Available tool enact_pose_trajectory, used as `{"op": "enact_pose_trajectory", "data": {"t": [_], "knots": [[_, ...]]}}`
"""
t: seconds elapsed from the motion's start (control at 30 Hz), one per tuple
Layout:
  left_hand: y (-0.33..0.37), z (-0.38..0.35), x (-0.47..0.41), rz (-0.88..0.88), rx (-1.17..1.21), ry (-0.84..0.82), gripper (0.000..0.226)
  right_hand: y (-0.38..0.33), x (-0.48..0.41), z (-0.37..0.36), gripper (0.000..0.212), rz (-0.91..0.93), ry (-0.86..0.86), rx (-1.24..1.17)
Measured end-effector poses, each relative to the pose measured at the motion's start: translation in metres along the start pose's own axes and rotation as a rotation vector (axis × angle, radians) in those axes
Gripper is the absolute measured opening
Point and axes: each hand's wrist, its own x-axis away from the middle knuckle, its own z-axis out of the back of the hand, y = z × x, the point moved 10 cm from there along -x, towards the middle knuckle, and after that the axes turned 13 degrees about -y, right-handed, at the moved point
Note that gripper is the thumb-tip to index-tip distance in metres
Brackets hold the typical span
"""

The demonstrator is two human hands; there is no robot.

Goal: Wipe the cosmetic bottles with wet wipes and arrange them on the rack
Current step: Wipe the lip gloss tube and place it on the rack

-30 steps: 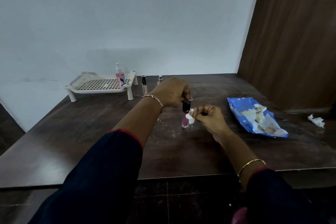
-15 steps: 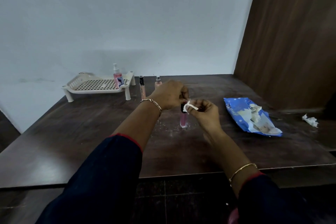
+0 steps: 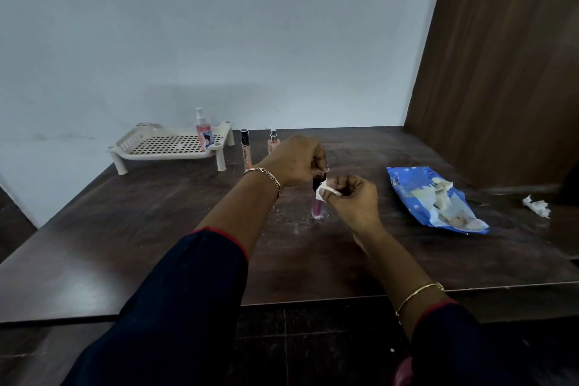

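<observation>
Bottle [image 3: 317, 207] stands upright on the bench [image 3: 150, 229] between both hands: left hand [image 3: 296, 161] grips its black cap from above, right hand [image 3: 354, 197] pinches a white wipe [image 3: 322, 193] against it. Slim pink body below the cap.

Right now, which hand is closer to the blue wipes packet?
Right. The right hand, pinching a wet wipe, is just left of the blue wipes packet. The left hand grips the pink bottle farther left.

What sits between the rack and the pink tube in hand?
Head view: a black-capped tube and a peach bottle stand upright between rack and pink tube.
</observation>
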Motion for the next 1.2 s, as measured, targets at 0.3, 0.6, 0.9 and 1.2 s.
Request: {"op": "enact_pose_trajectory", "data": {"t": [0.3, 0.6, 0.9, 1.2], "knots": [[0.002, 0.0, 0.0, -0.01, -0.01, 0.0, 0.01, -0.003, 0.003, -0.005, 0.021, -0.02, -0.06, -0.078], [0.003, 0.001, 0.001, -0.017, -0.024, 0.011, 0.009, 0.004, 0.008, -0.007, 0.023, -0.116, -0.096, -0.272], [0.003, 0.001, 0.002, 0.002, 0.002, 0.005, 0.011, 0.015, 0.009, -0.013, 0.024, -0.239, -0.09, -0.354], [0.006, 0.002, 0.004, -0.013, 0.0, 0.006, 0.01, 0.023, 0.01, -0.014, 0.022, -0.284, -0.094, -0.393]]}}
